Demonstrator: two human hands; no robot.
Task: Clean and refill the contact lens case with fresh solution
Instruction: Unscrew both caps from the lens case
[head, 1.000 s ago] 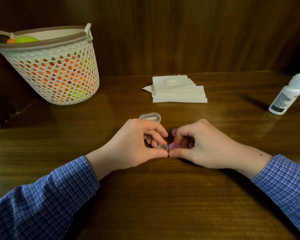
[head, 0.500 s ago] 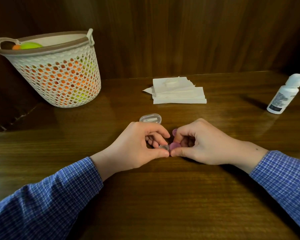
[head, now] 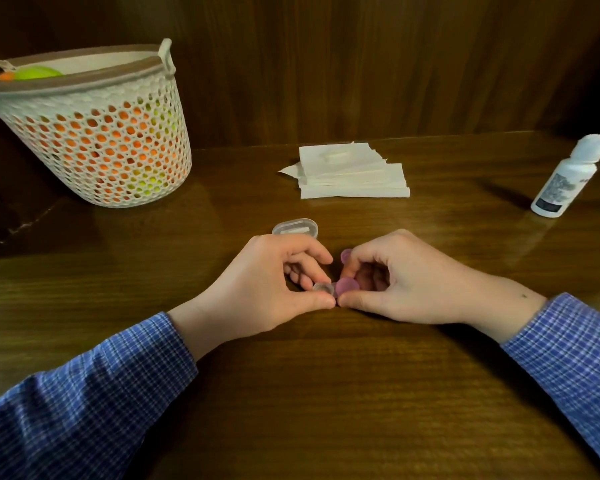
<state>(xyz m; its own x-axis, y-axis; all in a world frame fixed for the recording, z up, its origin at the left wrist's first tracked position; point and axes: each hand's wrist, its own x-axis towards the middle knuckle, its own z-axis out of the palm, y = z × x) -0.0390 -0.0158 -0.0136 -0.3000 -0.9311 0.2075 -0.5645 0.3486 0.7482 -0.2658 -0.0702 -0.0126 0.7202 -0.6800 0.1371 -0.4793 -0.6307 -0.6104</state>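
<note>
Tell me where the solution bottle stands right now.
In the head view the solution bottle stands capped at the table's far right, right of the stack of tissues and well beyond the right hand.

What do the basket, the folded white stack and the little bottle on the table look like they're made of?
Basket: probably moulded plastic, matte white with a brown rim; its wall is an even grid of holes. Folded white stack: looks like paper tissue or napkins, soft, matte, with thin layered edges. Bottle: likely opaque white plastic, faintly glossy, with a printed label. Table: wood or wood veneer, varnished, showing grain and reflections.
</note>
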